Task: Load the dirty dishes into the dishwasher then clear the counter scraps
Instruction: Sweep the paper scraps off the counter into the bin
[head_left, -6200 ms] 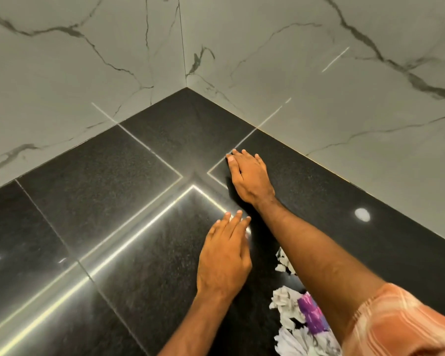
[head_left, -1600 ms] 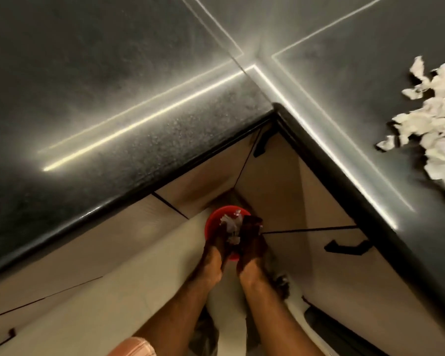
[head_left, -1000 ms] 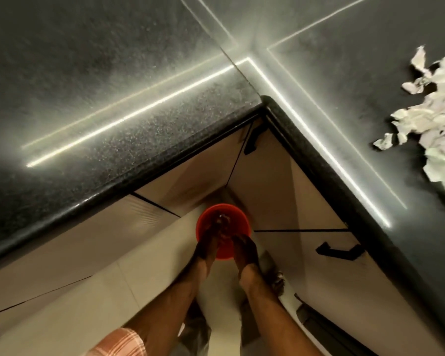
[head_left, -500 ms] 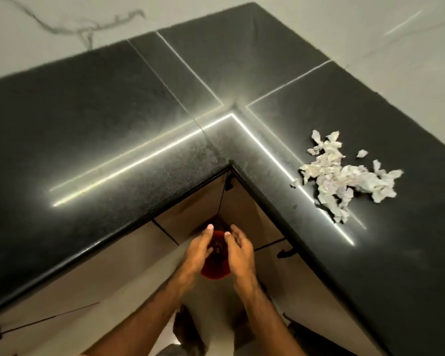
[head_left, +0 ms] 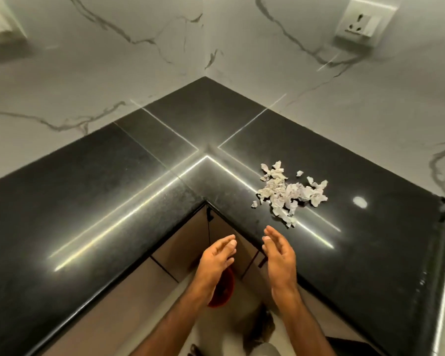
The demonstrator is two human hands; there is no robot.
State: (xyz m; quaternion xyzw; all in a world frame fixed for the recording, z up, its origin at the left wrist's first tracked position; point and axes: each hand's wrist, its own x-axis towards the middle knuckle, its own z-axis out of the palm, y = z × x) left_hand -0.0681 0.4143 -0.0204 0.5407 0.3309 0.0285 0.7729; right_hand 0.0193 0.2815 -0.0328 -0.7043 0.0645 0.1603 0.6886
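Scraps point(head_left: 290, 194) of crumpled white paper: heaped on the black worktop point(head_left: 113, 188), on the run to the right of its inner corner point(head_left: 206, 201), near the front edge and well clear of the marble wall point(head_left: 319, 104). Heap irregular, broadest across the run, no clear long axis; a thin tail of pieces trailing toward the front edge, plus a few strays just beside the main mass. Left hand point(head_left: 216, 260) and right hand point(head_left: 278, 255): both on the near side of the inner corner, palms turned toward each other, fingers loosely spread and slightly curved, nothing held in either. Right hand nearer the heap, fingertips point(head_left: 267, 229) over the worktop edge and just short of the trailing tail; heap lying ahead and to the right of it. Left hand farther off, almost directly on the near side of the inner corner. Red bin point(head_left: 225, 283): on the floor below the inner corner, partly hidden under the left wrist. Probable step: gathering the scraps for the bin; likely a short reach forward and rightward, led by the right hand, then a sweep back toward the edge. No dishes or dishwasher in view.
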